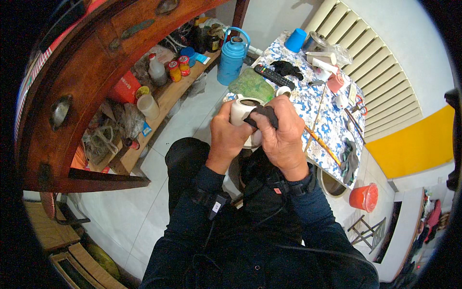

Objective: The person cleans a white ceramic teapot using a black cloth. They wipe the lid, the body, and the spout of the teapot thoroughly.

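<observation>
My left hand (226,137) grips a white teapot (240,110) with its top opening uncovered, held in front of my chest. My right hand (284,135) presses a dark cloth (264,115) against the teapot's side. Both hands hover over my lap, just before the near edge of a small table with a blue-and-white flowered cover (327,125). Much of the teapot's body is hidden behind my fingers.
On the table lie a black remote (273,76), a green cloth (251,84), a blue cup (295,40), a pink cup (335,82) and long sticks (320,142). A blue thermos jug (232,57) stands on the floor. A wooden shelf with jars (163,91) runs along the left. An orange bucket (364,197) is at right.
</observation>
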`<state>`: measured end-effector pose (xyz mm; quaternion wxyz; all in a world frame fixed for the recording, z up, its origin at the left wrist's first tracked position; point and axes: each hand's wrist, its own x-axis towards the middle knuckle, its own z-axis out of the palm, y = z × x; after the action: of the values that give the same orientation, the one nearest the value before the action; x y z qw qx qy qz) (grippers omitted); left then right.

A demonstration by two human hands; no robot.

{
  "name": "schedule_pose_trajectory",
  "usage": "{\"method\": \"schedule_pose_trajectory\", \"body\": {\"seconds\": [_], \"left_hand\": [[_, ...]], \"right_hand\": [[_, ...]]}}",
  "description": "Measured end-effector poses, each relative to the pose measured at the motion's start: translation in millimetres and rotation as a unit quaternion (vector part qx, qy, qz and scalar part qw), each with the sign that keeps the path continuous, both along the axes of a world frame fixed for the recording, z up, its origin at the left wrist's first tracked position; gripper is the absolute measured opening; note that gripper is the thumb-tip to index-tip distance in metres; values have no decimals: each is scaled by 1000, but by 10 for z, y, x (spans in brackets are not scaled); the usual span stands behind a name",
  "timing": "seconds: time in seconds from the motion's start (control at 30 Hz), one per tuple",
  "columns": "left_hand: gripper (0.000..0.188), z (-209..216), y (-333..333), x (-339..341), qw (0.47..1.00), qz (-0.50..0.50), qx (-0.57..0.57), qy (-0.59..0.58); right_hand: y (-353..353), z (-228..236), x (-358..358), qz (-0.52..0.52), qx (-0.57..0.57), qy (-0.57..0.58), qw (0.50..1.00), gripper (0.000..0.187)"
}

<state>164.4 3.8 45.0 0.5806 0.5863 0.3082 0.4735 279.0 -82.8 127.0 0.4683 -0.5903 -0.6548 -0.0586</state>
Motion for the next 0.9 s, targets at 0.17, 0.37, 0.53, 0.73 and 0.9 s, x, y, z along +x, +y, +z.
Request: {"method": "schedule_pose_trajectory", "body": {"seconds": [0.17,0.37,0.53,0.73,0.9], "left_hand": [[48,-41,32,-35,998,-34,-47,-41],[48,-17,-16,17,998,-39,-58,-6],[50,53,-55,6,999,-33,-34,2],[46,84,-41,-9,991,-57,-103,-57],[47,58,-54,-31,992,-82,-79,-51]], "right_hand": [[-119,17,22,54,16,2,998,35],[-94,-65,43,-31,-21,17,999,21],[-150,-96,91,-67,-25,271,960,18],[-361,-192,197,-80,-34,336,938,17],[-493,-320,145,-67,-67,380,920,13]]}}
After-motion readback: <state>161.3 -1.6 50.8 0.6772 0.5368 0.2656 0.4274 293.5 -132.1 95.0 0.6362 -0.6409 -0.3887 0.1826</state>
